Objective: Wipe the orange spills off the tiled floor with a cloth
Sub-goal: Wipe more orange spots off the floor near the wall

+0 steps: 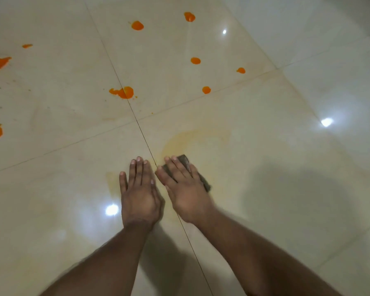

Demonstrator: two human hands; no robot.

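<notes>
Right hand [185,186]: flat, palm down, fingers spread, pressing a cloth onto the floor just right of a grout line.
Cloth [185,161]: dark brown, mostly hidden under the right hand; one corner shows past the fingertips and an edge shows beside the little finger.
Left hand [139,193]: flat and empty, palm down on the floor, fingers together, just left of the same grout line and close beside the right hand.
Smear [192,137]: pale yellowish film on the tile just beyond the cloth; a fainter patch lies by the left hand.
Orange spills [123,92]: many blobs farther out, the nearest large one on a grout line beyond the left hand; smaller drops lie beyond the right hand, and larger patches sit at the left edge of the view.
Tiled floor [276,146]: glossy cream tiles with bright light reflections.
</notes>
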